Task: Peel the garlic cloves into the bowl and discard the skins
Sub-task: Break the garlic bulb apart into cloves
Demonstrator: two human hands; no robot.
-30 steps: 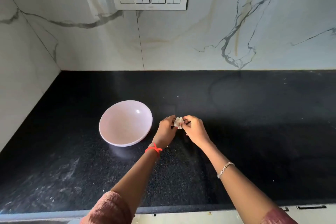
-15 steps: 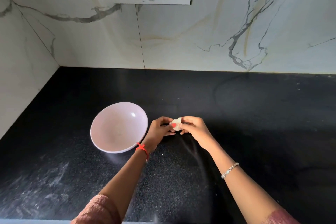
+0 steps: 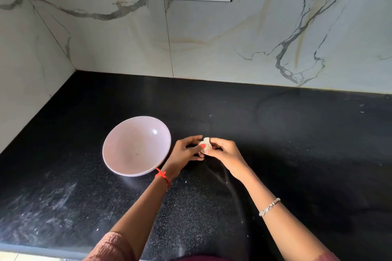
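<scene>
A: Far left, a pale pink round bowl sits on the black speckled stone countertop.

B: Then the left hand, fingers curled, pinches the small papery white garlic (just right of the bowl); the right hand grips it too.

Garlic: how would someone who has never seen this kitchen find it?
On the black countertop, just right of the pale pink bowl, the left hand and right hand meet. The garlic is the small whitish papery lump pinched between their fingertips, far smaller than the bowl and the only thing held.
</scene>
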